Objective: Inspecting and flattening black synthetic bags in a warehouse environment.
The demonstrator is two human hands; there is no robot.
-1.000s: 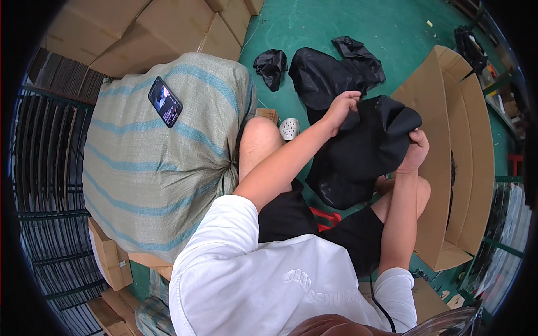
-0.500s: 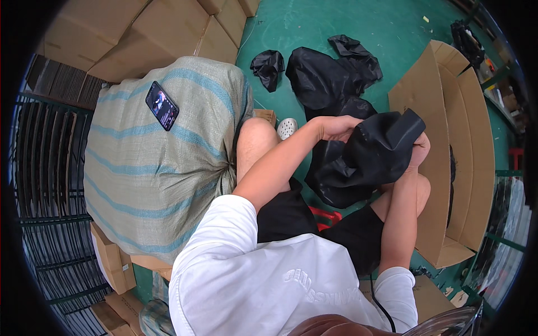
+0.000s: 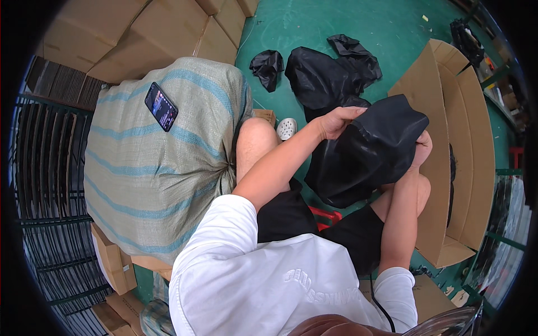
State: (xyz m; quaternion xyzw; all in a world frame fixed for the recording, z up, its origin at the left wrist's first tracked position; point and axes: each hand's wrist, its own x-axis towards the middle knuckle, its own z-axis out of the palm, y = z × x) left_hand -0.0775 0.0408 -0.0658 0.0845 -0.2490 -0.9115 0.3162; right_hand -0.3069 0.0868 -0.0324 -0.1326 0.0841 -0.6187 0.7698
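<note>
Watching the head cam here: the person is sitting low on the green floor (image 3: 347,22) with a black bag (image 3: 367,151) held up over their knees, between both hands. The left hand (image 3: 335,122) is curled closed over the bag's upper left edge, fingers clamped on the fabric, and the right hand (image 3: 421,150) has it from the far side; I can see that thumb and knuckles wrapped against it, but the fingertips are hidden behind the material, so I can't tell exactly how they pinch. My guess is it's held up in the air like that so it hangs free and can be turned or folded without dragging on the floor. Counting black bags: one in hand, one big crumpled pile (image 3: 328,75) on the floor just beyond it, and one small crumpled piece (image 3: 267,66) to the left of that, so three that I can make out. One open cardboard box (image 3: 459,151) stands just right of the knees, close enough to reach. One big striped woven sack (image 3: 162,162) sits at the left with one phone (image 3: 161,106) lying on top, probably parked there to keep it off the floor.
</note>
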